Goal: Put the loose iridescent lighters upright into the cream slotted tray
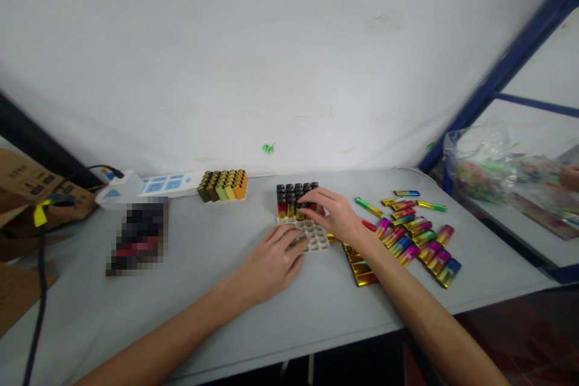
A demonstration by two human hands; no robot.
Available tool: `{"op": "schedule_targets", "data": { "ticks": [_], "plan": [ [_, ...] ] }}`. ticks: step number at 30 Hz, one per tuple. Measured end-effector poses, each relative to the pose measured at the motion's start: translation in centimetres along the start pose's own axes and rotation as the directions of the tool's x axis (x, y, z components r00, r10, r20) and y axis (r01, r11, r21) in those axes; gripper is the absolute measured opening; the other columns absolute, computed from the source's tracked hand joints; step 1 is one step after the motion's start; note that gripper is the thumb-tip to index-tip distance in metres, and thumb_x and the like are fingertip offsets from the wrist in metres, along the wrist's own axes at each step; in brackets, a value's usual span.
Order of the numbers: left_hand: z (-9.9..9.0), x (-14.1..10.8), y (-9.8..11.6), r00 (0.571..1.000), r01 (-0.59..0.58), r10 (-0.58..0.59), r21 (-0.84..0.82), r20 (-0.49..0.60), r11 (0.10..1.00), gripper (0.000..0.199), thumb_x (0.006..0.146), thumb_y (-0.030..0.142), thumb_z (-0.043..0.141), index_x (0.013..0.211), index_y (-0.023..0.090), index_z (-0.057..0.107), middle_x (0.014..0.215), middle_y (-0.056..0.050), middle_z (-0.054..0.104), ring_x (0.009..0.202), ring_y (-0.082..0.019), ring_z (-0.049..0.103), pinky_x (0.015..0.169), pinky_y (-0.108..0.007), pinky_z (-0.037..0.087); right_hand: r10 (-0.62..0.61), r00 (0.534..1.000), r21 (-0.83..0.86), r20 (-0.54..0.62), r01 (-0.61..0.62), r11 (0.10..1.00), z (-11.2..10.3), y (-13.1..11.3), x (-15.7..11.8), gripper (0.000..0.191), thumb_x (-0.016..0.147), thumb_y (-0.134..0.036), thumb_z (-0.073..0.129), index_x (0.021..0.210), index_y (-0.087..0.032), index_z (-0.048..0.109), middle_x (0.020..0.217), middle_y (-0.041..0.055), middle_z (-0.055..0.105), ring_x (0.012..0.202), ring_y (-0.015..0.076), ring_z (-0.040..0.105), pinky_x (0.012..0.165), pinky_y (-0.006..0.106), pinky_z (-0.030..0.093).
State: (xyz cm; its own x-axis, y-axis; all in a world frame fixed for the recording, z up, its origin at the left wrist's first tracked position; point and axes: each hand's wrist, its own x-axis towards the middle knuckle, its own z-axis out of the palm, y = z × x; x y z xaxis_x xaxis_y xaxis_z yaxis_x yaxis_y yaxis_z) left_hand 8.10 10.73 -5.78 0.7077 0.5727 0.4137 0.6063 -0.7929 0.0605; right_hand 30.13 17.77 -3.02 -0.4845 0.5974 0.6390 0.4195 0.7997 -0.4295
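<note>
- Behind everything, one white wall point(289, 72), meeting the far edge of one grey table point(289, 332); the front edge slopes up to the right and passes under the right forearm.
- Loose lighters (look like it, anyway) point(434, 256): twenty-ish, overlapping too much for an exact count. A strip of grey separates them from the front edge, and the right forearm cuts over their left side.
- Two hands. Left hand point(277, 256): fingers loosely bent over the tray's left side, can't tell if it's gripping. Widest stretch of tabletop is left of it. Right hand point(337, 214): thumb and fingers pinched around one lighter.
- One block of upright coloured pieces point(224, 187), five along the front, well left of the tray.
- One white tray point(316, 236), rows of holes showing, just in front of the black-topped upright lighters point(290, 202); five across their back row, fingers hide some others.
- Smallest: the pinched lighter point(311, 208), at that group's front right; can't tell if it's lifted.
</note>
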Motion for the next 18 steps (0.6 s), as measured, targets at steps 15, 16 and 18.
{"op": "schedule_targets", "data": {
  "ticks": [15,16,18],
  "plan": [
    [-0.22,0.18,-0.24,1.0,-0.014,0.014,-0.03,-0.011,0.999,0.028,0.102,0.018,0.063,0.128,0.016,0.07,0.124,-0.012,0.071,0.125,-0.031,0.062,0.109,-0.05,0.056,0.001,1.0,-0.152,-0.028,-0.005,0.988,0.24,-0.03,-0.2,0.016,0.104,-0.03,0.066,0.113,-0.022,0.076,0.129,0.0121,0.065,0.082,0.0164,0.069,0.078,0.035,0.063],
    [-0.2,0.16,-0.28,1.0,-0.017,0.016,-0.033,-0.013,0.999,0.028,0.102,0.018,0.063,0.128,0.016,0.07,0.124,-0.012,0.071,0.125,-0.031,0.062,0.109,-0.05,0.056,0.008,0.999,-0.166,-0.032,-0.013,0.986,0.11,-0.07,-0.15,0.017,0.104,-0.032,0.066,0.113,-0.022,0.077,0.13,0.0122,0.064,0.079,0.0156,0.068,0.075,0.034,0.062],
    [-0.16,0.11,-0.38,1.0,-0.02,0.019,-0.043,-0.02,0.999,0.029,0.102,0.018,0.062,0.129,0.017,0.069,0.124,-0.012,0.071,0.125,-0.03,0.062,0.11,-0.049,0.056,0.027,0.998,-0.178,-0.048,-0.035,0.983,-0.44,0.13,0.0,0.02,0.105,-0.034,0.065,0.116,-0.022,0.076,0.128,0.0115,0.065,0.077,0.0153,0.067,0.074,0.034,0.061]
  ]
}}
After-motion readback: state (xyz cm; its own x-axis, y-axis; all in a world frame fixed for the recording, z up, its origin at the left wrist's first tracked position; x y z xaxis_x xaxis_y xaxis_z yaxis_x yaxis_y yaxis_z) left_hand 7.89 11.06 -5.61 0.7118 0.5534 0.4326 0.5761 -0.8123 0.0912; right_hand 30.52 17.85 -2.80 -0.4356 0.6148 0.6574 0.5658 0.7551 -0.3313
